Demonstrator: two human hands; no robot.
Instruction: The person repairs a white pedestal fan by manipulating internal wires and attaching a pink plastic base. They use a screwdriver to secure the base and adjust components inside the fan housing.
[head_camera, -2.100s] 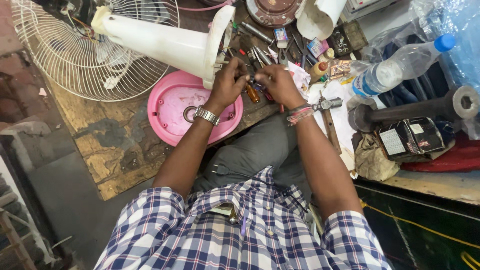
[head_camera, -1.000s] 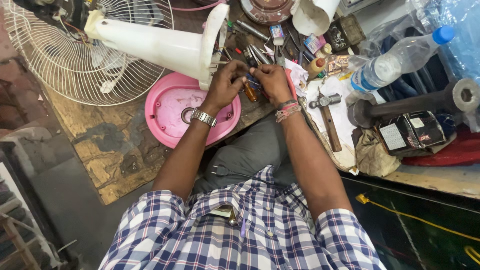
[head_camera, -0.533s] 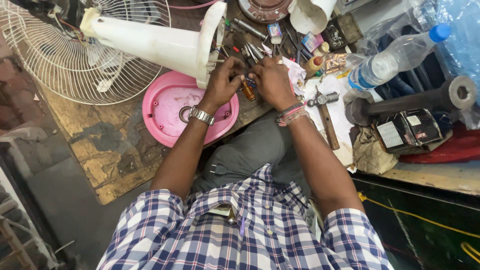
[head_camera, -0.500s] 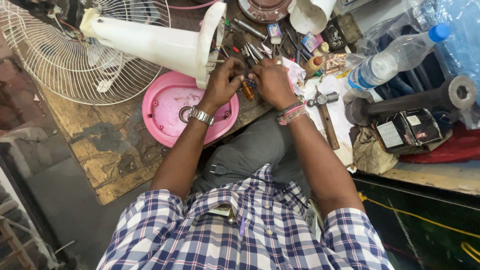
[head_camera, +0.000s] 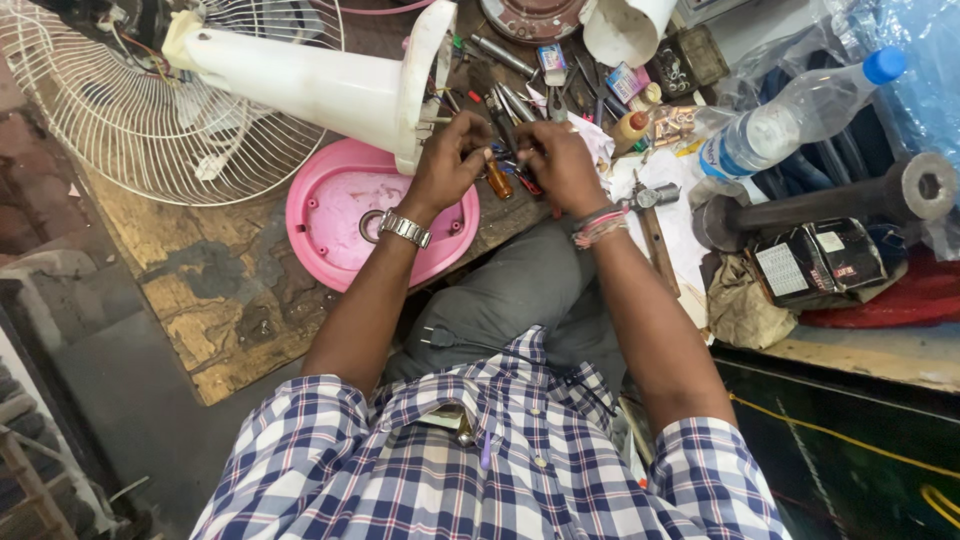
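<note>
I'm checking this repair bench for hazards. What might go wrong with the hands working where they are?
The left hand and right hand work close together over loose screwdrivers; a slip might jab a finger. The white fan stand lies tilted beside the left hand and may roll. The plastic bottle lies on its side and could roll into the clutter.

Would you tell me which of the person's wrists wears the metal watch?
The left hand: its wrist carries the metal watch; the right hand has coloured thread bands.
</note>
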